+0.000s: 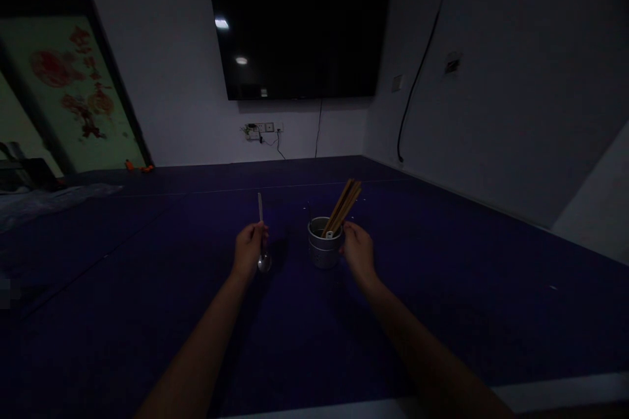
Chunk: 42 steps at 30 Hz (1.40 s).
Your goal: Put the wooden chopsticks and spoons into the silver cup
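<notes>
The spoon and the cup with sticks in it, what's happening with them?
A person stands at a dark blue table in a dim room. Their left hand holds a metal spoon upright, bowl end down near the tabletop. Their right hand rests against the side of a small metal cup that stands on the table. Wooden chopsticks lean inside the cup. A dark TV hangs on the wall behind.
</notes>
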Tool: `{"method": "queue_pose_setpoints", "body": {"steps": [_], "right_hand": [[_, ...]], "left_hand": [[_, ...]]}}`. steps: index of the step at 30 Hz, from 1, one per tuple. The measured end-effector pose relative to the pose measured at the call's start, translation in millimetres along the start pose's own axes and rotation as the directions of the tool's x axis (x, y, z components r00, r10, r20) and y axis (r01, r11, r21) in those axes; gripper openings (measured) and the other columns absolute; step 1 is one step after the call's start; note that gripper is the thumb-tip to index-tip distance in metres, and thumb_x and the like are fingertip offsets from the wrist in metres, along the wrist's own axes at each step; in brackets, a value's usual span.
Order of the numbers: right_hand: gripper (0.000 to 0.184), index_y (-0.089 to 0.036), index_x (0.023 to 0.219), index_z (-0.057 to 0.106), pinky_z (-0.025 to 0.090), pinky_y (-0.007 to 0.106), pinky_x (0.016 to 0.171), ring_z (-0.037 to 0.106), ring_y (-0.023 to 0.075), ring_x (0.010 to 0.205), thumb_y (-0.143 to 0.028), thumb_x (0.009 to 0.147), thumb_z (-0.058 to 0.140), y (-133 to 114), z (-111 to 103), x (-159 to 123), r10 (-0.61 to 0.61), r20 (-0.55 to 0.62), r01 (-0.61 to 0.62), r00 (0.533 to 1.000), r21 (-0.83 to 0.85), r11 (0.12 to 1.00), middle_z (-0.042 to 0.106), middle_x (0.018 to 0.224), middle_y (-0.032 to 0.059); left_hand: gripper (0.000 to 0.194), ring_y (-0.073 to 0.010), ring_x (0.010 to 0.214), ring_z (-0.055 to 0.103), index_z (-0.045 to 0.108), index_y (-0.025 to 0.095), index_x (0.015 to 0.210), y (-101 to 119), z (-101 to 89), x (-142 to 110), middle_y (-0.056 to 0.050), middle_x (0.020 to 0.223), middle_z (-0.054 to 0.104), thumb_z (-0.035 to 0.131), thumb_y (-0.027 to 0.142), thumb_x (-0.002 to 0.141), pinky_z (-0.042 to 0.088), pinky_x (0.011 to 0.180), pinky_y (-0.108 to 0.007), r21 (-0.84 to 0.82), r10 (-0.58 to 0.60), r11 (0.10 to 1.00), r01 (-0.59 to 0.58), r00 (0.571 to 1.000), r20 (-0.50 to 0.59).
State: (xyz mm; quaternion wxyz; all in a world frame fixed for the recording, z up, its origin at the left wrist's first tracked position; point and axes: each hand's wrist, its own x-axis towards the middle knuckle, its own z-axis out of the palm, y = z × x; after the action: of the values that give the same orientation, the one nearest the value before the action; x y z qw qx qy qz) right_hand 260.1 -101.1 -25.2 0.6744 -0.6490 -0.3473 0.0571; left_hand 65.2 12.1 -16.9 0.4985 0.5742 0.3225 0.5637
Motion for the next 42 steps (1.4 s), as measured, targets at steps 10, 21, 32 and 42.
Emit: {"method": "queue_pose_setpoints", "body": {"steps": [10,21,32,42], "right_hand": [[0.040,-0.014,0.088,0.065,0.037,0.024,0.043,0.050,0.0146,0.045,-0.042,0.080,0.037,0.0,0.4,-0.5,-0.016,-0.007,0.016,1.000,-0.009,1.000,0.059,0.059,0.0019],[0.037,-0.015,0.081,0.065,0.035,0.025,0.043,0.050,0.0155,0.043,-0.041,0.079,0.037,-2.4,1.2,-1.1,-0.007,-0.002,0.007,1.000,-0.022,1.000,0.052,0.048,-0.0016],[0.038,-0.015,0.084,0.066,0.035,0.025,0.044,0.049,0.0148,0.044,-0.042,0.078,0.039,-0.9,2.4,-1.0,0.014,-0.005,-0.014,1.000,0.016,1.000,0.059,0.056,0.0012],[0.039,-0.015,0.082,0.065,0.034,0.024,0.043,0.049,0.0144,0.044,-0.042,0.079,0.038,-4.6,1.3,-3.1,0.001,0.004,-0.001,1.000,0.014,1.000,0.058,0.056,0.0012]], "left_hand": [[0.033,-0.0111,0.058,0.060,0.062,0.011,0.078,0.5,0.7,1.9,-0.003,0.068,0.064,0.073,0.038,0.064,0.049,0.061,-0.026,-0.367,-0.089,0.925,0.100,0.995,0.045],[0.020,-0.0174,0.077,0.066,0.059,0.012,0.086,-6.1,5.2,-3.2,-0.007,0.081,0.067,0.068,0.018,0.069,0.051,0.084,-0.040,-0.440,-0.156,0.876,0.195,0.980,0.124],[0.020,-0.0178,0.078,0.067,0.055,0.014,0.086,-2.7,7.0,-6.4,-0.006,0.082,0.067,0.066,0.020,0.072,0.053,0.079,-0.038,-0.426,-0.207,0.871,0.243,0.970,0.129],[0.025,-0.0144,0.070,0.066,0.054,0.015,0.082,-0.8,7.5,-6.6,-0.001,0.072,0.065,0.072,0.021,0.066,0.054,0.075,-0.035,-0.451,-0.211,0.860,0.239,0.971,0.112]]}}
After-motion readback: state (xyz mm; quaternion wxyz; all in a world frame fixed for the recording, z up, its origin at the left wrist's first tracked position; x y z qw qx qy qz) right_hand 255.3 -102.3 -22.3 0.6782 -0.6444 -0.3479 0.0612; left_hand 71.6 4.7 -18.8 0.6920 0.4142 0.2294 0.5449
